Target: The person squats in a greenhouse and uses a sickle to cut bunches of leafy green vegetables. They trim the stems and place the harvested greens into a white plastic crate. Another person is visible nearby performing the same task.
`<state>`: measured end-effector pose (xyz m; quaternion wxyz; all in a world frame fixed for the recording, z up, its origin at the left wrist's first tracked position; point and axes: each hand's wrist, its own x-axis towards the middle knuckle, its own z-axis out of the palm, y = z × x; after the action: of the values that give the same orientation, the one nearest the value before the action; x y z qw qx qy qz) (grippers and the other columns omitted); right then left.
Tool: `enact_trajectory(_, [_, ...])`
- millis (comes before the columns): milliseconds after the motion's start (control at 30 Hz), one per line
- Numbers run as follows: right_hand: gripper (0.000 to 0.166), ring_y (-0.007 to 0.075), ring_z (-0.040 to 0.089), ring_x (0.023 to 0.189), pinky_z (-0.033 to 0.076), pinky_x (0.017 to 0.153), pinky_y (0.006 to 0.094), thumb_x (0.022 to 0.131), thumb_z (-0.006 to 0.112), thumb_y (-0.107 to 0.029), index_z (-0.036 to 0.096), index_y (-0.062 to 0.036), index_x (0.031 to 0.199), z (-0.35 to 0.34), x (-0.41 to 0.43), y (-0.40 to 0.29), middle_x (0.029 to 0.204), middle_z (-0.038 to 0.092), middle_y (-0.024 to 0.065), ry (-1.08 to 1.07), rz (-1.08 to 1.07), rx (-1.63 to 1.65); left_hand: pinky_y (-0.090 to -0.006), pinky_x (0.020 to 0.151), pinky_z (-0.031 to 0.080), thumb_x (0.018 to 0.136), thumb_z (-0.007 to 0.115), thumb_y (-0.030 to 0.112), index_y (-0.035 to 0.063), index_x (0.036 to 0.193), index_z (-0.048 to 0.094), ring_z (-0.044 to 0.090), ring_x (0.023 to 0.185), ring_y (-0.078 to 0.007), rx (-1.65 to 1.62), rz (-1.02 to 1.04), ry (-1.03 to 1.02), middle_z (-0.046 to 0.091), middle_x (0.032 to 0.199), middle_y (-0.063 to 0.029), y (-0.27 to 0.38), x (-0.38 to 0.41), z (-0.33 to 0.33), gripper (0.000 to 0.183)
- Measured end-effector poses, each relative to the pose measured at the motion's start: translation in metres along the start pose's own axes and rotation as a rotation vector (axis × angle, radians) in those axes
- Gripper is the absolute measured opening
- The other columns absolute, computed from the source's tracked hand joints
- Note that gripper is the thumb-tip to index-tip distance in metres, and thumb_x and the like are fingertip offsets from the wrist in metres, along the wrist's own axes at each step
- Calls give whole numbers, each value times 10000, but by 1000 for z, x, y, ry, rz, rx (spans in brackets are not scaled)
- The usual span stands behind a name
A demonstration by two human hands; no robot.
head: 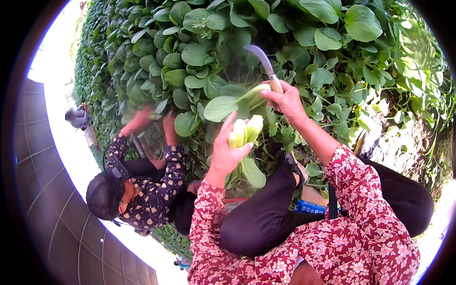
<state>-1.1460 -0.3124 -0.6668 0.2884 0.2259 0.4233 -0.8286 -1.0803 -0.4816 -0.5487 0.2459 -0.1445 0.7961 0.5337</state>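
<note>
My left hand (227, 149) is wrapped around a few heads of bok choy (254, 129), their pale green bases pointing up and their leaves hanging below my palm. In my right hand (288, 105) is a small sickle (265, 62), gripped by its wooden handle with the curved blade pointing up and away. The same hand also pinches the stem end of another leafy bok choy (222, 108), just above the bunch in my left hand. Dense bok choy plants (199, 57) grow in front of both hands.
To the left a co-worker (142, 199) in a dark patterned shirt reaches into the plants. Another person (79, 119) is farther off. By my legs are a red-rimmed crate (235, 202) and a blue bag (310, 206) bearing writing. Bare soil (409, 142) shows at right.
</note>
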Motion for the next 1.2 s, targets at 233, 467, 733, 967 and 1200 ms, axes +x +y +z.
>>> enact_trajectory(233, [302,49,506,570,307,412,183,766,723,-187,578,-19,970,18,-10,-13,690,546,5,-273,160,29,-261,878,439,738,621,-46,-51,1256,447,551,1007,-139,-219,-5,82,563,1145,-81,26,28,-20,547])
enact_trajectory(467, [256,45,446,517,296,408,167,804,687,-211,548,-27,914,24,-3,4,716,537,3,-221,286,229,-262,851,448,705,679,8,6,1342,347,560,980,-136,26,-60,-3,571,1129,-77,-3,40,-24,718])
enact_trajectory(733, [405,98,565,615,409,477,242,831,596,-386,568,13,893,16,17,17,760,597,63,-189,172,-332,-300,915,406,700,633,75,33,1377,300,542,1062,-195,179,-58,-173,568,1139,-141,3,57,-12,756])
enact_trajectory(967, [421,413,563,912,432,806,469,850,527,-373,562,12,1016,2,56,48,924,597,256,55,-14,-915,-436,802,462,694,575,96,-30,1243,408,583,887,-372,1309,242,-108,415,1302,-201,-3,121,-21,588])
enact_trajectory(1200, [293,365,562,965,449,813,457,853,501,-266,567,-91,1079,39,106,52,1056,588,182,138,-258,-991,-399,780,502,708,586,158,-9,1196,491,624,970,-325,1548,-356,-279,8,1506,-153,-3,185,-38,525])
